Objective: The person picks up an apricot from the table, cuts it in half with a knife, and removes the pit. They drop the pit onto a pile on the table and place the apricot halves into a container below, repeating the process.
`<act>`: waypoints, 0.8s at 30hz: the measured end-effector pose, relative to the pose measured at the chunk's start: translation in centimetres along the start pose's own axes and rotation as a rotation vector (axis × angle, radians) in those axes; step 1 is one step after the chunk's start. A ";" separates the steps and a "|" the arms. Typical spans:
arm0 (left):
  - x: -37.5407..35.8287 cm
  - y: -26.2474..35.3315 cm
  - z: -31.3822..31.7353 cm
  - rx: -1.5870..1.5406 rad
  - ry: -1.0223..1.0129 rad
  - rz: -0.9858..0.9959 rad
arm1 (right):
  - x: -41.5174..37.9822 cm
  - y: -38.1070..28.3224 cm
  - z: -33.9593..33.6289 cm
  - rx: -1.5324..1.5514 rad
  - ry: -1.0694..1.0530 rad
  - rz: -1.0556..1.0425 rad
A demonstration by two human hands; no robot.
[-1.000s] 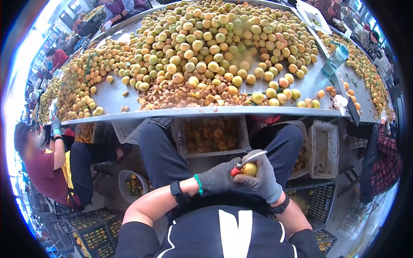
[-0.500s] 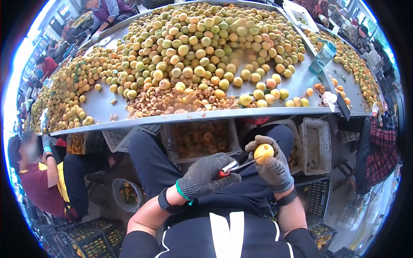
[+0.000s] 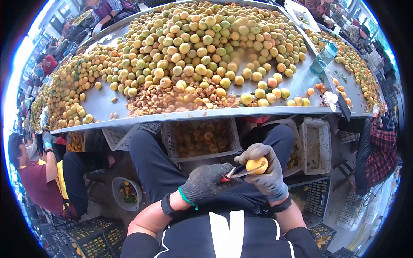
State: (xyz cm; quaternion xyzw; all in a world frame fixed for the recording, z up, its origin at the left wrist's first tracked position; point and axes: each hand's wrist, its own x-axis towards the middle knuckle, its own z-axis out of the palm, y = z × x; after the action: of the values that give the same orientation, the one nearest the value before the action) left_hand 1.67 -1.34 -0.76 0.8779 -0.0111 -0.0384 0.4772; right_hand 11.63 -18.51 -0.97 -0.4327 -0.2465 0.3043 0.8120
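My left hand [image 3: 209, 184], in a dark knitted glove, is closed around a small knife [image 3: 227, 176] with a red handle. Its thin blade reaches right and lies against a yellow-orange apricot [image 3: 257, 165]. My right hand [image 3: 269, 178], in a grey glove, grips that fruit with fingers and thumb around it. Both hands are above my lap. Beyond my knees, under the table edge, a crate [image 3: 236, 136] holds halved apricots.
A metal table [image 3: 189, 116] in front carries a big heap of apricots [image 3: 206, 41] and a pile of pits [image 3: 172, 99]. A bottle [image 3: 324, 57] stands at the right. A bucket [image 3: 115, 193] sits on the floor at left. Co-workers sit on both sides.
Both hands have shifted slightly, the right one moving left and down with the apricot. The knife blade now lies across the fruit's side instead of pointing at its edge.
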 end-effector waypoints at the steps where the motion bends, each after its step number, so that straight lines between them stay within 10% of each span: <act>1: -0.1 -0.1 0.1 -0.010 0.002 0.006 | -0.1 0.1 0.2 0.006 0.011 -0.008; 24: 1.7 -2.7 1.7 0.063 -0.104 0.144 | -0.7 0.2 0.4 0.034 0.114 0.123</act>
State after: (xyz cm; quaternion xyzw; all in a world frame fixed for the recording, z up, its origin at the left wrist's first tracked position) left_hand 3.17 -1.33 -4.05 0.8862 -0.1002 -0.0493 0.4497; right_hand 10.85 -18.76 -1.03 -0.4498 -0.1677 0.3326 0.8118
